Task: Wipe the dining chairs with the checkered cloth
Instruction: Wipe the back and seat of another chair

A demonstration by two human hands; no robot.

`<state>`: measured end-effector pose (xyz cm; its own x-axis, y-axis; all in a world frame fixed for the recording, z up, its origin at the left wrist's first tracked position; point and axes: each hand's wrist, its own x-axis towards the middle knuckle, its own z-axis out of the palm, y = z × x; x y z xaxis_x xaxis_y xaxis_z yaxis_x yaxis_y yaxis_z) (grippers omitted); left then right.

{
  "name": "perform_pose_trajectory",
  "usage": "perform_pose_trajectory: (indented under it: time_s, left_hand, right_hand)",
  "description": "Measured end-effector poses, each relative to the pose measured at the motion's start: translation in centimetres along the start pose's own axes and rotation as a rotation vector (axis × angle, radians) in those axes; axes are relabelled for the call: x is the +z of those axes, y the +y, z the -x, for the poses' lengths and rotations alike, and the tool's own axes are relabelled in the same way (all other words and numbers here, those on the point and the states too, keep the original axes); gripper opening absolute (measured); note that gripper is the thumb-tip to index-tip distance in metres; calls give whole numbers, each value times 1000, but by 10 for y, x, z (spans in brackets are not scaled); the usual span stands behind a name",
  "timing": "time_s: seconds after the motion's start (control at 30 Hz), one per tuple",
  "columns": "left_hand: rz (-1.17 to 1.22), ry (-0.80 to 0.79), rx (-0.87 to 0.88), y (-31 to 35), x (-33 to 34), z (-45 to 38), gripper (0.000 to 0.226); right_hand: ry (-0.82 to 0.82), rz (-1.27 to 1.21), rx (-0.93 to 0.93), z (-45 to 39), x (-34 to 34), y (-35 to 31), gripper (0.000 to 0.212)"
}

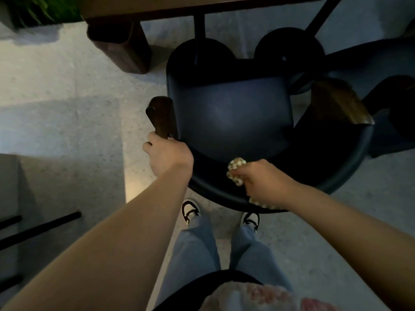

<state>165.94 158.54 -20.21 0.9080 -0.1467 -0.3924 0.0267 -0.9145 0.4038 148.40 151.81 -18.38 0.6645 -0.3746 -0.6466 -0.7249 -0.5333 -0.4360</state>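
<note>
I'm looking straight down on a dark blue chair (233,115) with a curved backrest (336,176) nearest me and its seat pushed toward the table (179,5) at the top of the view. My left hand (167,154) grips the near end of the chair's left wooden armrest (160,116), fingers curled around it where the armrest meets the backrest. My right hand (262,179) is clamped on the cloth (235,170), a bunched checkered wad held against the top edge of the backrest, near its middle. A bit of the cloth also shows below the wrist, hanging over the backrest's outer side. The two hands are apart, one at the left end of the backrest, the other around its center.

The right wooden armrest (339,102) stands at the chair's far right side, untouched. Part of a second dark chair (395,104) shows at the right edge of the view. Under the table I see a thick brown table leg (121,46) and black metal legs (198,25). My two sneakers (190,211) stand on the pale speckled floor (67,86) just behind the backrest, below blue jeans (197,248). A green plant (38,7) sits in the top left corner.
</note>
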Motion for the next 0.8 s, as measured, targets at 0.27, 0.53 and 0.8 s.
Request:
perform_pose_trajectory:
  time_s: [0.27, 0.53, 0.8]
  left_hand:
    - [-23, 44, 15, -1, 6, -5, 30]
    - [-36, 67, 39, -4, 8, -7, 30]
    - [-54, 59, 37, 0, 5, -4, 30]
  right_hand:
    - [201, -673, 102, -105, 0, -49, 21]
    - [30, -516, 0, -120, 29, -28, 34]
    - [-143, -210, 65, -115, 2, -9, 27]
